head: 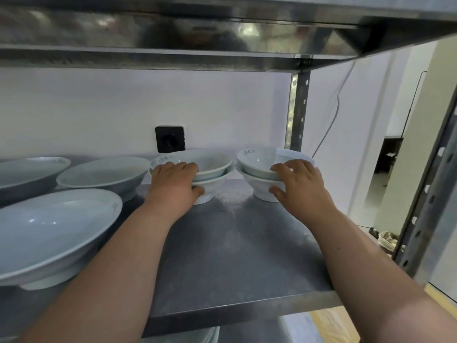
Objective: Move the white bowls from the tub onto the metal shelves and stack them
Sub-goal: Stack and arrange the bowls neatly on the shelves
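**Ana:** White glazed ceramic bowls [259, 159]: how many are up?

**Ben:** Four small ones, nested as two pairs at the back of the dull grey steel shelf [235, 243]. The left pair [212, 169] sits at eleven o'clock from the shelf's middle and the right pair [257, 167] at one o'clock, and the two are apart.

**Ana:** And the hands?

**Ben:** The left hand [173, 184] clasps the left pair, with its fingers over the upper rim and its thumb hooked at the lower bowl's foot. The right hand [301, 184] holds the right pair the same way. Both feet appear to rest on the steel.

**Ana:** So how far along?

**Ben:** I'd judge these four placed and stacked, with only the letting go left. The tub is out of view, so I can't tell what remains in it.

**Ana:** Surfaces?

**Ben:** The bowls are smooth and glossy, flaring from narrow ring feet, with faint grey print near the rims. They are probably slippery. The steel is scuffed, with a pale dusty patch between the pairs. Three wide shallow white dishes [54, 231] stand at nine o'clock. A black square wall socket [170, 139] is at twelve, and a perforated steel upright [298, 107] is at one.
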